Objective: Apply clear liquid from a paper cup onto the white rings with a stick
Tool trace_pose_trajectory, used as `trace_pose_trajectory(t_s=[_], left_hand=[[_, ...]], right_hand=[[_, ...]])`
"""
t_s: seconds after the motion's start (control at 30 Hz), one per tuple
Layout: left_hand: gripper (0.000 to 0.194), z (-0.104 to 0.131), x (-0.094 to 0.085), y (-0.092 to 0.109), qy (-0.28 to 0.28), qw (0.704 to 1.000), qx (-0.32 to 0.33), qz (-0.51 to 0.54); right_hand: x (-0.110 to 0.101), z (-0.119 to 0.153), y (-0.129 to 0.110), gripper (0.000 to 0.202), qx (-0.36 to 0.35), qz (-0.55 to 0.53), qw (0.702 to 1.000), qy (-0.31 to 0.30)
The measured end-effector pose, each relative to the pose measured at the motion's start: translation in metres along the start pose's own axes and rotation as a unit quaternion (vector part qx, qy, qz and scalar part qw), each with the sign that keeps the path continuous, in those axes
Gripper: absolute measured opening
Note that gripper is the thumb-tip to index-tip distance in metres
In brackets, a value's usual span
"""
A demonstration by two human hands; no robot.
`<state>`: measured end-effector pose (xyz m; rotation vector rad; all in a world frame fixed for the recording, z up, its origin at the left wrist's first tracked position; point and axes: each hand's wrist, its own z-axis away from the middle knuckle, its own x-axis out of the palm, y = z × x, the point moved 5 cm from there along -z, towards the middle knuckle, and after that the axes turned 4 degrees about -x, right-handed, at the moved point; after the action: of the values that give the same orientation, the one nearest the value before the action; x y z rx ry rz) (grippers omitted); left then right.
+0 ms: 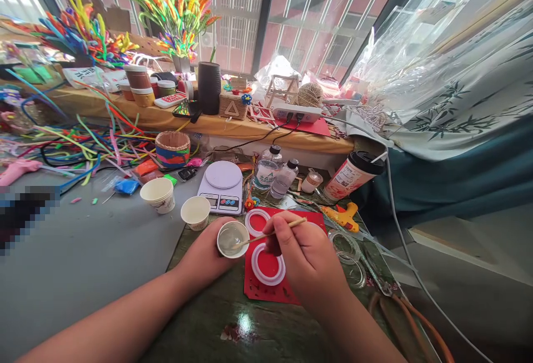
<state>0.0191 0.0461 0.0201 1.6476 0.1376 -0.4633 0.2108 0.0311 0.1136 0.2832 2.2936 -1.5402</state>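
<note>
Gripping small paper cup [232,238] in left hand [207,256], right hand [306,255] pinching wooden stick [270,233] dipped in it, red mat [266,288] under, green surface [216,318].

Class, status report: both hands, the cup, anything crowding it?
Left hand grips small paper cup. Right hand holds wooden stick, tip in cup. White rings on red mat close beside.

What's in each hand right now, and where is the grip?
Left hand cups a small white paper cup around its side wall. Right hand pinches a thin wooden stick near its upper end, tip in the cup.
</note>
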Motion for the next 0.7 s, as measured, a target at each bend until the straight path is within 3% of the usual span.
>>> trace_pose_trajectory(t_s=[0.07, 0.17, 0.23, 0.3, 0.47, 0.57, 0.63, 0.7], left_hand=[[0.035, 0.0, 0.0, 0.001, -0.002, 1.0, 0.002, 0.002], [0.037, 0.0, 0.0, 0.001, -0.006, 1.0, 0.001, 0.004], [0.038, 0.0, 0.0, 0.0, -0.01, 1.0, 0.0, 0.004], [0.039, 0.0, 0.001, -0.001, -0.012, 1.0, 0.003, 0.002], [0.04, 0.001, 0.0, -0.001, 0.002, 1.0, 0.006, -0.001], [0.04, 0.002, -0.001, -0.001, 0.008, 1.0, -0.002, -0.004], [0.042, 0.002, -0.004, -0.002, 0.025, 1.0, -0.006, -0.006], [0.047, 0.003, -0.007, -0.002, 0.048, 0.999, -0.009, -0.007]], right_hand=[[-0.003, -0.001, 0.002, 0.044, 0.006, -0.007, 1.0, 0.014], [-0.003, -0.001, 0.009, 0.047, 0.041, -0.057, 0.997, -0.017], [-0.007, 0.0, 0.014, 0.049, 0.064, -0.052, 0.997, 0.005], [-0.01, 0.0, 0.014, 0.049, 0.055, -0.045, 0.997, 0.032], [-0.008, 0.0, 0.009, 0.047, 0.002, -0.031, 0.999, 0.031], [-0.006, -0.004, 0.027, 0.051, 0.066, -0.102, 0.991, 0.058], [-0.005, -0.009, 0.048, 0.052, 0.149, -0.231, 0.955, 0.112], [-0.003, -0.016, 0.06, 0.056, 0.166, -0.26, 0.943, 0.128]])
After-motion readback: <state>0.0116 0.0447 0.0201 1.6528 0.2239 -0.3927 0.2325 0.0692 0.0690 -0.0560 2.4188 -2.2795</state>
